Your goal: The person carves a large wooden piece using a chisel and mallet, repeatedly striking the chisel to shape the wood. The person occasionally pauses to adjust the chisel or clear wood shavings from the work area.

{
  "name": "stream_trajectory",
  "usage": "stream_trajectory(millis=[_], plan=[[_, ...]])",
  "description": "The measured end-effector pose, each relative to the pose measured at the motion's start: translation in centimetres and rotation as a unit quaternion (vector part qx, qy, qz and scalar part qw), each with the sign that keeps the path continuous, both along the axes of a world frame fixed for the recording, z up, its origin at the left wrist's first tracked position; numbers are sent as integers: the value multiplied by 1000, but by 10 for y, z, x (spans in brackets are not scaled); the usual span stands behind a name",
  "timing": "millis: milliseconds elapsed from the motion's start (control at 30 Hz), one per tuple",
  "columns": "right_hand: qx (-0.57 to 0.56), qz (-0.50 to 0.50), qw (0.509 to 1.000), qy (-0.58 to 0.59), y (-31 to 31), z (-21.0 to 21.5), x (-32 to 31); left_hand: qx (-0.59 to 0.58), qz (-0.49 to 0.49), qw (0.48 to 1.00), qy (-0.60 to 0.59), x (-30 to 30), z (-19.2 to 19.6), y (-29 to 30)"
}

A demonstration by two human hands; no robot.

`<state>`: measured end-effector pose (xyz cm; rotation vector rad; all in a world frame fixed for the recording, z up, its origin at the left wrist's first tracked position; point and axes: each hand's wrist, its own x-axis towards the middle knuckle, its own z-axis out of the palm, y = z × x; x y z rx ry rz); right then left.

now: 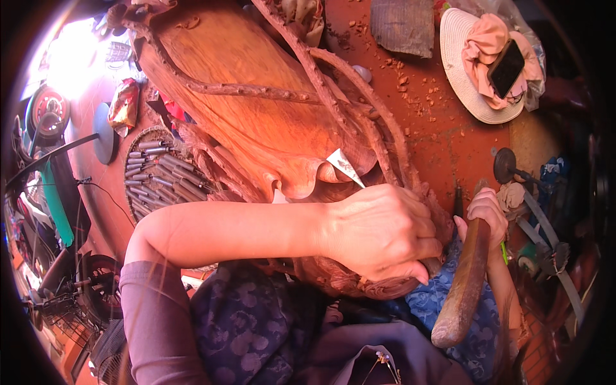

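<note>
My left hand is closed in a fist over the lower end of a reddish wood carving. It grips what looks like a chisel, of which only a short stub shows by the thumb. My right hand is wrapped round the thin end of a wooden mallet, whose thick, rounded end points down toward me. The carving has a broad smooth face, curled edges and knobbly branch-like strands. A white triangular piece lies on it, just beyond my left knuckles.
Left of the carving, a round basket holds several metal chisels. Wood chips and a flat board lie on the red surface beyond. At far right a pale hat carries pink cloth and a phone. A bicycle wheel stands at left.
</note>
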<state>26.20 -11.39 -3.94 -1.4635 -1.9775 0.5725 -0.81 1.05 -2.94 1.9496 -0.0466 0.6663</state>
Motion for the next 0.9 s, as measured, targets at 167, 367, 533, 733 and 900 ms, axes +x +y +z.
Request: stream_trajectory(millis=[167, 367, 533, 733, 900], plan=[[-22, 7, 1000, 0, 0, 2, -2, -16, 14, 1000, -10, 4, -1, -1], [27, 6, 999, 18, 5, -2, -5, -17, 68, 997, -25, 6, -2, -1], [50, -38, 997, -39, 4, -14, -4, -3, 53, 999, 2, 6, -2, 3], [61, -48, 997, -27, 11, -19, 1, -1, 67, 998, -9, 6, -2, 2], [56, -38, 998, 2, 17, -30, -5, 2, 77, 997, 13, -2, -3, -1]])
